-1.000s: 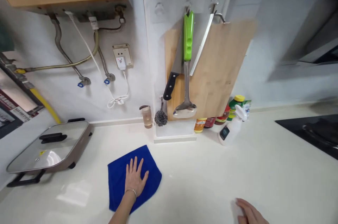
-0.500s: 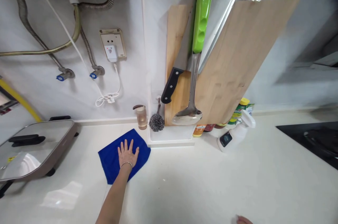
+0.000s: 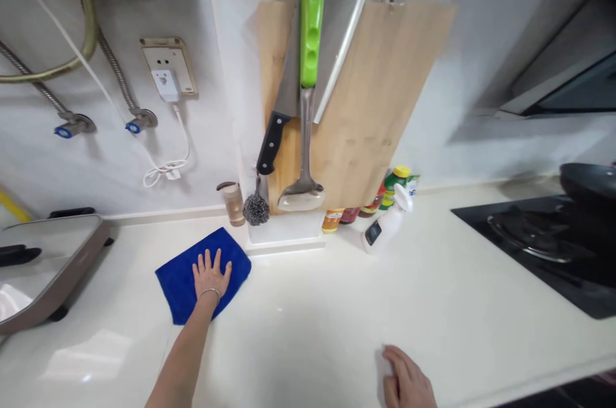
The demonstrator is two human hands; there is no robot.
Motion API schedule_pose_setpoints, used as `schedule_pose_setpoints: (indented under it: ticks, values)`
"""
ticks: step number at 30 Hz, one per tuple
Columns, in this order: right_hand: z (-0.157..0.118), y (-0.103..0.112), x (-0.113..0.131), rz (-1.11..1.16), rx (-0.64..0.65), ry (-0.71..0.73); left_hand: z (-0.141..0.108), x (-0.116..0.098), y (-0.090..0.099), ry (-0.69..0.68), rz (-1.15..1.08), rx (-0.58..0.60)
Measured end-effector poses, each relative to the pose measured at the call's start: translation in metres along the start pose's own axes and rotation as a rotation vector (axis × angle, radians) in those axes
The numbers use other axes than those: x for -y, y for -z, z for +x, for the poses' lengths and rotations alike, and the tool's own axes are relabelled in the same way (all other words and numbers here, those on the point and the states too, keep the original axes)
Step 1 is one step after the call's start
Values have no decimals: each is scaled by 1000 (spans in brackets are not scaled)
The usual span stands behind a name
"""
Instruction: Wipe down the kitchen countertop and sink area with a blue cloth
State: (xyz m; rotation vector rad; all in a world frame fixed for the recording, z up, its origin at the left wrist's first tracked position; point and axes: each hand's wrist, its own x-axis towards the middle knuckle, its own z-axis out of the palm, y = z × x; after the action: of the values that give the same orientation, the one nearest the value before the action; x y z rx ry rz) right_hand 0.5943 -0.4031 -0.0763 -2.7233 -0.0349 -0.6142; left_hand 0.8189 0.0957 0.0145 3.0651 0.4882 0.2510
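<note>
My left hand (image 3: 212, 276) lies flat on a blue cloth (image 3: 180, 289), palm down, with the fingers spread. The cloth is laid out on the white countertop (image 3: 298, 331), its corners reaching past my fingers. A bracelet circles my left wrist. At the bottom edge, right of centre, my right hand (image 3: 409, 382) is low over the counter, partly cut off by the frame. Its fingers are loosely bent, the thumb stands apart from them, and nothing shows between them.
Behind the cloth are a brownish cup (image 3: 234, 204) and a hanging steel scrubber (image 3: 256, 209). A ladle (image 3: 307, 138), a knife (image 3: 273, 142) and a cutting board (image 3: 375, 106) hang above. A white spray bottle (image 3: 382, 228), a stove (image 3: 529, 247) and an electric pan (image 3: 72, 273) flank the counter.
The view has swung to the right, so more of the stove shows. My right hand has come further into the picture. My left hand stays flat on the cloth.
</note>
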Motion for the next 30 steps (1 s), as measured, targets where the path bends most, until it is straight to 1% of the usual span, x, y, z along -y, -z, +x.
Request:
schedule_pose_setpoints:
  ticks: [5, 9, 12, 14, 16, 19, 22, 27, 30]
  values:
    - [4, 11, 27, 11, -17, -56, -71, -2, 9, -135, 17, 2]
    - [7, 15, 36, 9, -28, -69, -134, -14, 15, -225, 12, -9]
    - [8, 16, 39, 23, -51, -65, -179, -34, 18, -319, -23, 1]
    - [9, 17, 39, 46, -73, -49, -203, -53, 18, -392, -57, 18]
    - [9, 17, 38, 75, -96, -25, -221, -75, 18, -459, -96, 44]
    - [8, 17, 37, 114, -114, -12, -237, -115, 17, -559, -175, 102]
    - [6, 16, 35, 160, -128, -67, -243, -156, 19, -655, -259, 182]
    - [4, 11, 32, 244, -225, -227, -242, -222, 25, -771, -383, 344]
    - [5, 10, 32, 208, -250, -285, -235, -261, 25, -835, -454, 413]
